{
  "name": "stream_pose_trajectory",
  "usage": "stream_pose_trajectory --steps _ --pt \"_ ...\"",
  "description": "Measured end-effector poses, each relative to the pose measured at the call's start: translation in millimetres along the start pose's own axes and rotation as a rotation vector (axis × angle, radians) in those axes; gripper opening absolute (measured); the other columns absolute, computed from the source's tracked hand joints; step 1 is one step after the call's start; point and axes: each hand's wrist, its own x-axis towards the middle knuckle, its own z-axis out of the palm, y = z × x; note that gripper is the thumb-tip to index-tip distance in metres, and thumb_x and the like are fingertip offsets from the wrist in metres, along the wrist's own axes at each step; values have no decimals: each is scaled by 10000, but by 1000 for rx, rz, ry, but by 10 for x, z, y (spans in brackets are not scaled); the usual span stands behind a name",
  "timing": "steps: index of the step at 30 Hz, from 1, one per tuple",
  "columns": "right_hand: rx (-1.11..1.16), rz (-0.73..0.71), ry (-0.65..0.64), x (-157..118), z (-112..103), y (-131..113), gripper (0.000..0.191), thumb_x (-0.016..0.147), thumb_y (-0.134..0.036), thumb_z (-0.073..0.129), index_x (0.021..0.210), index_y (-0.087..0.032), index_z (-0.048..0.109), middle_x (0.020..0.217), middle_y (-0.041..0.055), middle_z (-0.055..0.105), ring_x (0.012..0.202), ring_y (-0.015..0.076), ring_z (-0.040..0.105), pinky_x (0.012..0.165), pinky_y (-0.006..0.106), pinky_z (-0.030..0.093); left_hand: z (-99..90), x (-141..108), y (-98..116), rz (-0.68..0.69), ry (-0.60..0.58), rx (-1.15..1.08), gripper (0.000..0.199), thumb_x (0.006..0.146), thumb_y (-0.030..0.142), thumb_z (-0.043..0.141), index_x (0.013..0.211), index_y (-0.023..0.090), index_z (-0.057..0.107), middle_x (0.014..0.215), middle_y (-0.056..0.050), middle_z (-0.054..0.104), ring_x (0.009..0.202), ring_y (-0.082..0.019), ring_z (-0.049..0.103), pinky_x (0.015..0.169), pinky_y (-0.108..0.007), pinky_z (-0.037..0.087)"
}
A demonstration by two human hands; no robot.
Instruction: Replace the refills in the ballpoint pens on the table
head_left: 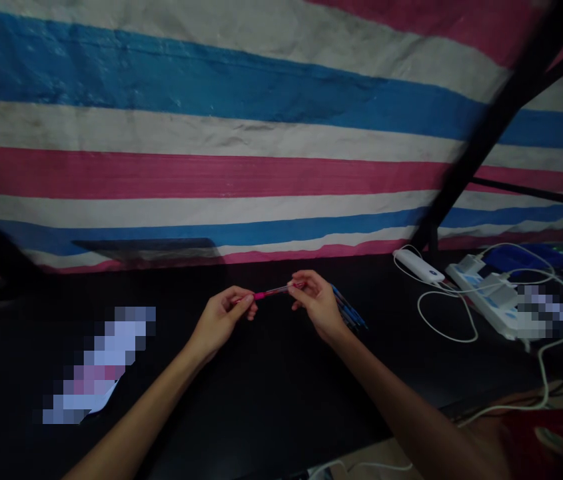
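A slim pen [276,291] with a clear barrel and pink-red parts is stretched level between my two hands above the black table. Its pink grip end is pinched by the thumb and fingers of my left hand [222,317]. At the other end, the fingers of my right hand [317,303] close round the pink-red tip. Several blue pens [350,310] lie on the table just beyond my right wrist, partly hidden by it.
The black table [261,400] bears a blurred-out paper [106,373] at the left. On the right are a white power strip [486,300], a white device [418,265], loose white cables and a blue bag [536,257]. A striped sheet [211,173] hangs behind.
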Motion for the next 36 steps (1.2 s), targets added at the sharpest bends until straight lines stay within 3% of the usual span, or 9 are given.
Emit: stream_pose_trajectory --steps 3,5,7,9,13,17,23,28,36 --pt "27 -11 -31 -5 1 -4 601 613 -223 751 1143 -259 470 921 14 609 777 137 575 610 246 512 6 9 -42 -10 60 -118 210 778 332 643 813 127 608 662 -4 610 603 -98 537 632 -241 427" --pt "-34 85 -41 -5 -4 11 487 656 -316 728 1086 -225 519 872 22 607 720 130 570 557 230 492 2 12 -49 -24 90 -164 207 751 315 676 812 124 626 661 -7 619 608 -98 546 631 -238 429" --pt "-126 189 -59 -6 -7 34 305 725 -418 656 874 -158 593 715 20 578 602 110 532 479 206 439 -3 15 -41 -43 101 -209 211 727 300 701 822 122 640 659 -11 626 609 -98 552 627 -236 432" --pt "-154 211 -79 -10 -7 51 289 726 -425 652 746 -143 593 627 -1 531 536 89 488 462 203 412 -6 19 -29 -69 102 -257 216 708 284 720 831 120 650 651 -10 627 600 -94 551 617 -231 433" --pt "4 171 -94 -20 1 36 400 622 -314 753 967 -206 583 745 -21 537 593 92 507 482 202 424 -9 27 -28 -88 102 -327 210 704 253 733 843 117 653 654 -10 631 604 -85 553 624 -217 437" --pt "54 261 -92 -8 -4 29 277 686 -375 704 810 -152 594 622 -21 501 512 80 456 426 198 362 -9 28 -40 -84 104 -355 193 714 234 728 851 119 654 654 -7 631 604 -77 554 631 -208 438" --pt "160 130 34 41 -62 21 304 587 -239 785 803 -165 585 741 0 579 637 102 554 607 247 469 -26 24 -29 -73 142 -367 178 715 227 726 835 119 651 684 -15 638 627 -83 562 650 -217 447" --pt "190 40 106 74 -102 -20 304 587 -206 782 825 -174 597 766 -5 588 653 96 564 645 249 477 -24 29 5 -66 177 -401 204 689 215 746 836 116 647 685 -18 639 638 -93 566 652 -223 454" --pt "303 35 186 148 -207 -42 349 571 -145 784 857 -186 588 734 -24 596 658 97 584 677 253 488 -92 55 24 -28 241 -446 217 666 219 761 824 115 655 645 -2 609 614 -77 542 619 -193 441"
